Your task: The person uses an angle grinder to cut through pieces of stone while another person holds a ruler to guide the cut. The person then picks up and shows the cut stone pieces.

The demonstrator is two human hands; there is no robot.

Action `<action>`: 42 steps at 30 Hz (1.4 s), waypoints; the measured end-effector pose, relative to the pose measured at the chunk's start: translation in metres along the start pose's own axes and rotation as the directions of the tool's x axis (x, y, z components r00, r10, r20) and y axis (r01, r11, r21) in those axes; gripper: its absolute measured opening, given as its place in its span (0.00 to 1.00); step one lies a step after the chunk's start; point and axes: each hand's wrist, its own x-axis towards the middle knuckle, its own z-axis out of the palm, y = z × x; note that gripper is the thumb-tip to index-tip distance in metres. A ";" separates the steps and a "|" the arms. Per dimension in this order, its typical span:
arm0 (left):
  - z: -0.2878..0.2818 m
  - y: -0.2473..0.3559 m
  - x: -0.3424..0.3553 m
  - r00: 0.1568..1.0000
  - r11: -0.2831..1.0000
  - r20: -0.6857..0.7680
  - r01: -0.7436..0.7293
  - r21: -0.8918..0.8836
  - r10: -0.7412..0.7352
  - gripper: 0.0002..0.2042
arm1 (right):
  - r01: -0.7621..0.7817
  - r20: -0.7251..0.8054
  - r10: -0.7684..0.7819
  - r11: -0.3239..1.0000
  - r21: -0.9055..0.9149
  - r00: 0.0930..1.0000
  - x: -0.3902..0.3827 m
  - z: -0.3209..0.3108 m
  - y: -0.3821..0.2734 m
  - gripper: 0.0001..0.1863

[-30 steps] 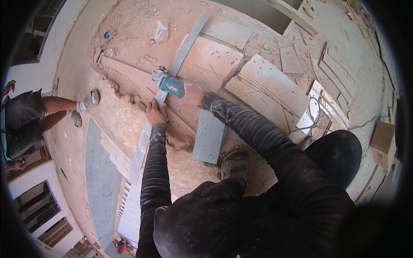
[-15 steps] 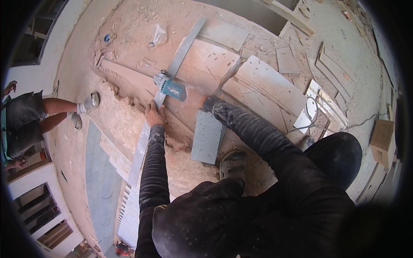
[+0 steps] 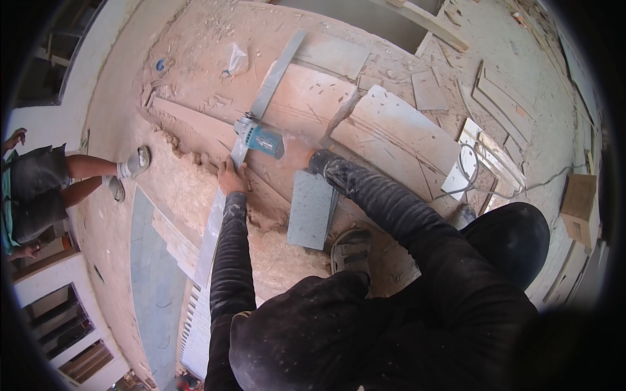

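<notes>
- Across the long grey strip (image 3: 279, 70), mid-view: teal grinder (image 3: 266, 140). Hands?
- L hand (image 3: 232, 177) pinching strip just below grinder's metal head (image 3: 246, 122), thumb on R edge, fingers over the other. R hand (image 3: 301, 155) looks wrapped round grinder's rear; dust haze (image 3: 297, 141) blurs it, exact finger placement n/a.
- Strip loc?
- Runs along L edge of pale slab (image 3: 310, 85), under grinder, down past L hand twd bottom L. Bit under grinder hidden, can't confirm it's one pc.
- Handling, est.?
- Strip: prob stone/tile. Stiff, brittle, moderate wt. Thin + long, so could snap if lifted by one end. Dust likely makes it slick. Hold flat by both long edges, support mid-span, fingers clear of metal head.
- Grinder?
- Rigid casing, likely dense + front-heavy; expect vib + kick when running. Best hold: firm on rear body, never near the head.
- Cable?
- Grey cable (image 3: 471, 166) loops off R; can't tell if it feeds grinder.
</notes>
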 end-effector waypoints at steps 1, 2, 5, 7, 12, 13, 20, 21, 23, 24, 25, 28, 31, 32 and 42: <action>0.001 0.003 0.001 1.000 1.000 0.000 -0.002 -0.006 0.002 0.27 | -0.013 -0.004 0.013 1.000 0.006 1.000 0.001 0.000 0.004 0.37; 0.000 0.001 0.000 1.000 1.000 -0.001 0.001 -0.005 -0.001 0.27 | -0.019 -0.003 0.019 1.000 0.016 1.000 0.000 0.001 0.002 0.36; -0.001 -0.004 -0.001 1.000 1.000 -0.005 -0.003 0.000 0.003 0.27 | -0.023 0.009 0.023 1.000 0.017 1.000 -0.002 0.000 -0.002 0.35; -0.001 -0.009 -0.002 1.000 1.000 -0.006 0.001 0.010 -0.001 0.27 | -0.021 0.018 0.021 1.000 0.009 1.000 -0.003 -0.001 -0.006 0.35; 0.001 0.000 0.000 1.000 1.000 -0.004 0.005 0.005 -0.005 0.27 | -0.019 0.037 0.019 1.000 -0.003 0.999 0.002 0.001 0.003 0.41; 0.001 0.001 0.001 1.000 1.000 -0.006 0.003 0.002 -0.003 0.27 | -0.017 0.034 0.017 1.000 -0.007 0.999 0.002 0.002 0.004 0.41; 0.000 -0.003 -0.004 0.999 1.000 -0.040 -0.006 -0.006 0.006 0.27 | -0.025 0.046 0.024 1.000 0.016 0.999 0.001 -0.004 -0.004 0.35; 0.000 -0.004 -0.004 0.999 1.000 -0.041 -0.005 -0.006 0.005 0.27 | -0.031 0.042 0.030 0.999 0.023 0.999 0.001 -0.003 -0.005 0.34; 0.000 -0.002 -0.003 0.999 1.000 -0.041 -0.007 -0.010 0.006 0.27 | -0.007 0.046 0.005 0.999 0.048 0.999 0.004 0.000 -0.003 0.36; 0.001 0.001 -0.003 0.999 1.000 -0.038 -0.008 -0.013 0.007 0.27 | 0.002 0.045 -0.005 0.998 0.060 0.999 0.006 0.002 0.001 0.37; 0.002 0.003 -0.002 0.999 1.000 -0.036 -0.009 -0.015 0.008 0.27 | -0.001 0.045 -0.003 0.998 0.070 0.999 0.009 0.004 0.004 0.37; 0.003 0.001 -0.003 0.999 1.000 -0.050 -0.016 -0.013 0.015 0.27 | 0.024 0.046 -0.028 0.995 0.097 0.999 0.014 0.008 0.005 0.37; 0.003 -0.002 -0.005 0.997 1.000 -0.068 -0.021 -0.002 0.020 0.27 | 0.057 0.037 -0.061 0.993 0.107 0.997 0.015 0.007 0.001 0.37; 0.003 -0.001 -0.005 0.997 1.000 -0.074 -0.023 0.001 0.023 0.27 | 0.043 0.028 -0.046 0.993 0.113 0.999 0.016 0.007 0.000 0.37; 0.004 0.001 -0.003 0.999 1.000 -0.044 -0.002 -0.004 0.002 0.27 | 0.019 -0.032 -0.015 0.994 0.108 0.999 0.027 0.011 -0.004 0.38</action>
